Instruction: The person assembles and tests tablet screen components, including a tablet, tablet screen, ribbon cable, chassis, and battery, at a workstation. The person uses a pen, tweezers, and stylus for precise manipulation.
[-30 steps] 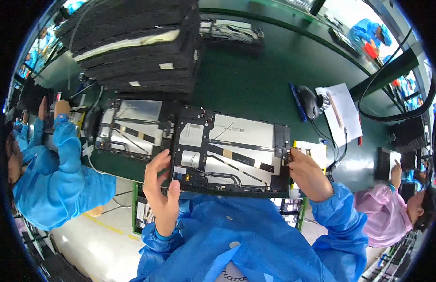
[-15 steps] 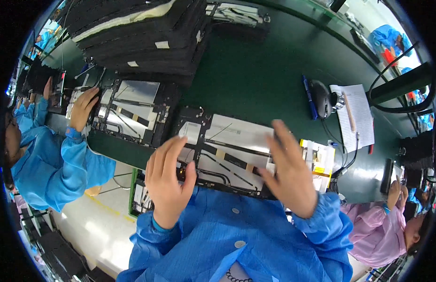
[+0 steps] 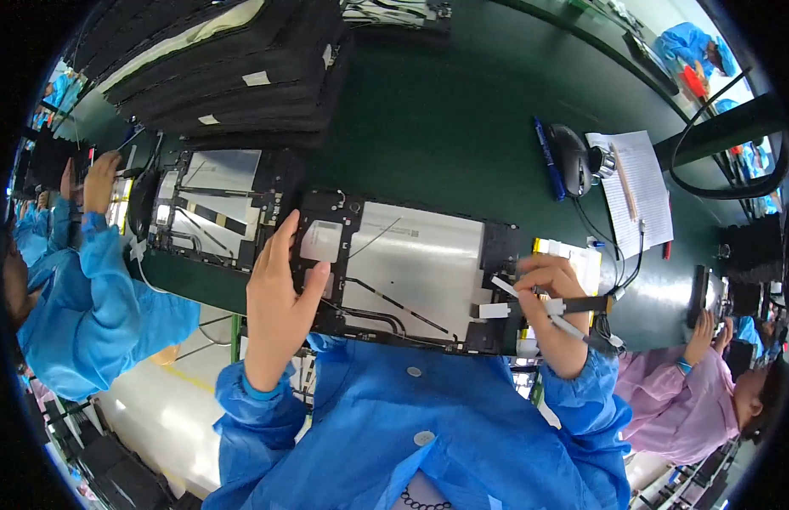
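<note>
An opened tablet (image 3: 421, 255) lies on the green bench in front of me, its broad silver battery and black circuit parts exposed. My left hand (image 3: 277, 302) is against the tablet's left end, fingers stretched and thumb apart, the thumb over the board. Over the right end, my right hand (image 3: 554, 327) is closed on flat ribbon cables (image 3: 588, 304), black with white tabs, which stick out on both sides of the fingers. Which fingertips press on them is partly hidden. Thin black cables (image 3: 398, 306) still run across the lower battery area.
Another opened tablet (image 3: 216, 204) lies to the left, near a co-worker in blue. Black foam trays (image 3: 233, 76) are stacked behind it. A mouse (image 3: 573, 161), blue pen (image 3: 549, 157) and notebook (image 3: 636, 187) lie at right. Yellow-edged parts (image 3: 581, 259) sit beside my right hand.
The black ribbon cable that lay across the battery is off it, and my right hand has closed on ribbon cables. My left hand has shifted left along the tablet's end.
</note>
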Tool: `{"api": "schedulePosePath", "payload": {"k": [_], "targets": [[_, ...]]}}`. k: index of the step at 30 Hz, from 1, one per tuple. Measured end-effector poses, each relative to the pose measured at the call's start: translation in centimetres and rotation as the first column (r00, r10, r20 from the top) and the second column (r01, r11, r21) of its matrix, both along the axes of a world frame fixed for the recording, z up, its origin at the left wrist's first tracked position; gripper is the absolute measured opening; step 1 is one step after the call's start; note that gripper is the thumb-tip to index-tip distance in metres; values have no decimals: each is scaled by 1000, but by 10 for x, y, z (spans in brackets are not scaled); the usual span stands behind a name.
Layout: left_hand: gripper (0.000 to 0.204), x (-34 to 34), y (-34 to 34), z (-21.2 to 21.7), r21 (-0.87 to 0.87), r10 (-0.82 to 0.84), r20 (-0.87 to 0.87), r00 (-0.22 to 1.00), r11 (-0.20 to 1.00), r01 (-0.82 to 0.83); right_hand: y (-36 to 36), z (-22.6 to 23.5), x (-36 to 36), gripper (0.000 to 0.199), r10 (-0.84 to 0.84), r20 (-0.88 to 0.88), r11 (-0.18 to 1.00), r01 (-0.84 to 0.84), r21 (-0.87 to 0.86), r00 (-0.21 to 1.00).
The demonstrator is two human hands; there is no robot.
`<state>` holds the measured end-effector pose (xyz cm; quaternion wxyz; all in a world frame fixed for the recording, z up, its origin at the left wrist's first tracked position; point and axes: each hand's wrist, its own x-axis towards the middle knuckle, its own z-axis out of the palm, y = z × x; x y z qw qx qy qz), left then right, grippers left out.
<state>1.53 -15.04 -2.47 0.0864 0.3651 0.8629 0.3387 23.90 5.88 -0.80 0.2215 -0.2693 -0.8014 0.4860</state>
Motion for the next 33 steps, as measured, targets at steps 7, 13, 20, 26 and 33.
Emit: {"api": "schedulePosePath", "payload": {"k": [7,13,20,26,33], "targets": [[65,-18,-17,9,163,-178,510,842,981,109,0,-18,13,15,36,40,994,-31,-108,999],[66,-21,-6,43,63,-46,720,693,998,1,5,-18,14,43,97,21,971,-90,-222,995],[44,-40,-3,58,288,-187,863,469,946,-151,15,1,11,38,117,-89,988,-125,-93,989],[28,-27,40,59,205,-45,865,499,941,-271,14,38,21,30,706,343,509,-781,361,619],[39,-19,43,105,460,-77,540,838,861,-217,-5,58,32,48,632,458,447,-777,444,625]]}}
